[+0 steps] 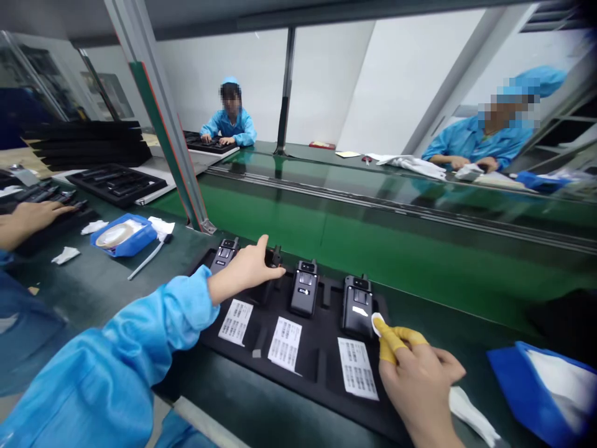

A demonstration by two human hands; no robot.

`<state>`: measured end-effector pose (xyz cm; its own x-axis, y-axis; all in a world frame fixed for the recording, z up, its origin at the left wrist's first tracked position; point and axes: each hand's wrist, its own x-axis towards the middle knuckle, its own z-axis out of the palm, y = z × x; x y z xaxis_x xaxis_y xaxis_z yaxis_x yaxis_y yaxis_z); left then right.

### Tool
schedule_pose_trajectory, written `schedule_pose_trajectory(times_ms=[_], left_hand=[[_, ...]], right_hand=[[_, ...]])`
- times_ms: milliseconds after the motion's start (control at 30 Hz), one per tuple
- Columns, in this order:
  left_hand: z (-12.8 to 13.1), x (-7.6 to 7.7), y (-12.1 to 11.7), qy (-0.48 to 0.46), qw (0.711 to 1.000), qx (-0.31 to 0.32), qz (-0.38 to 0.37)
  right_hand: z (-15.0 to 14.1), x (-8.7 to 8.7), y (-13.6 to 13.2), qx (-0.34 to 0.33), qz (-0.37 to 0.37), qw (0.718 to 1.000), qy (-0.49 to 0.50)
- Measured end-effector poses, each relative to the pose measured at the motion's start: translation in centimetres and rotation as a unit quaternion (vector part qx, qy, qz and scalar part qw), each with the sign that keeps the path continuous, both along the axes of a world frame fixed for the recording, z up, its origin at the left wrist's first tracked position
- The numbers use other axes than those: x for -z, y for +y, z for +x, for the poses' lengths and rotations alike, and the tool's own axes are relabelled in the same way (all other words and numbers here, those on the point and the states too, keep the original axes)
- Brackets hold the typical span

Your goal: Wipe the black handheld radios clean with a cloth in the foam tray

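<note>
A black foam tray [308, 389] lies before me, with several handheld black devices in its slots and white barcode label sheets along its near side. My left hand [249, 267] is over the second device [265, 286] from the left, thumb and forefinger apart; its other fingers are hidden. In my right hand [413, 367], yellow finger cots cover some fingertips, which pinch a small white pad [377, 323]. That pad is at the lower right edge of the rightmost device [358, 308]. Between my hands sits another device [305, 292] with a label on its back.
Blue bins [125, 233] stand left and right, the right bin [536, 392] holding white material. Beyond the tray runs a green conveyor belt [317, 224]. A metal post [163, 112] rises left. Co-workers in blue sit across; another person's hand [37, 218] works at left.
</note>
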<state>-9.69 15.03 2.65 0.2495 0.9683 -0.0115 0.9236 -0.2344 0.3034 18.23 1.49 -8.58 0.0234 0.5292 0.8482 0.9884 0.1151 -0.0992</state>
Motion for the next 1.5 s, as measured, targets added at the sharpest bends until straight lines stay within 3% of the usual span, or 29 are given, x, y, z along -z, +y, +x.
schedule_pose_trajectory(times_ms=[167, 367, 433, 567, 667, 767, 933, 1133, 1267, 1500], left_hand=[[1.9, 0.9, 2.0, 0.076, 0.997, -0.025, 0.017], [6.0, 0.7, -1.5, 0.095, 0.994, 0.033, 0.042], [8.1, 1.2, -2.5, 0.085, 0.995, 0.059, 0.018], [10.3, 2.9, -2.4, 0.067, 0.997, 0.039, -0.024], [9.6, 3.4, -1.6, 0.025, 0.997, 0.036, -0.058], [8.0, 2.9, -1.9, -0.046, 0.995, 0.056, -0.072], [5.1, 1.8, -5.6, -0.180, 0.976, 0.100, -0.073], [3.0, 2.8, -9.5, -0.360, 0.916, 0.157, -0.084], [2.8, 3.4, -10.0, -0.377, 0.903, 0.189, -0.085], [2.7, 3.3, -9.9, -0.390, 0.893, 0.212, -0.069]], right_hand=[[0.4, -0.3, -0.9, -0.005, -0.014, 1.000, 0.014], [0.5, -1.1, -1.5, -0.034, -0.008, 0.999, 0.042], [0.8, -0.8, -1.5, -0.051, 0.017, 0.998, 0.021], [1.2, -0.2, -1.3, -0.075, 0.032, 0.996, -0.034], [1.3, -0.1, -1.3, -0.079, 0.035, 0.995, -0.050], [1.1, -0.1, -1.4, -0.082, 0.029, 0.995, -0.055], [0.1, -1.1, -1.7, -0.088, 0.001, 0.996, -0.018], [-4.0, -4.8, -2.2, -0.148, -0.033, 0.988, 0.025], [-6.9, -6.7, -2.0, -0.180, -0.022, 0.983, 0.007], [-9.9, -7.5, -1.8, -0.185, -0.024, 0.980, -0.075]])
